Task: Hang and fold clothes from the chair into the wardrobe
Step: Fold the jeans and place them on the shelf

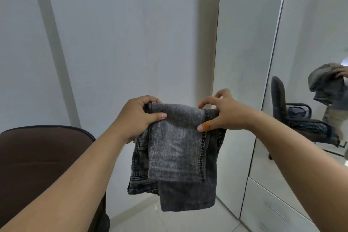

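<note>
Folded grey jeans (177,149), pinched at the top fold by left hand (135,118) and right hand (224,115), held beside the wardrobe (263,203), apparently folded, not yet stored.

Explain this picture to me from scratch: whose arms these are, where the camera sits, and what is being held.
There is no machine here: the arms belong to a person wearing a camera on the head, so you see what they see, looking forward and down. The left hand and the right hand each grip the top fold of a pair of dark grey folded jeans, which hangs in the air between them. At lower left is the back of a brown chair. On the right stands a white wardrobe with a mirror door, which reflects the chair and the person holding the jeans. Drawers sit below the mirror.
</note>
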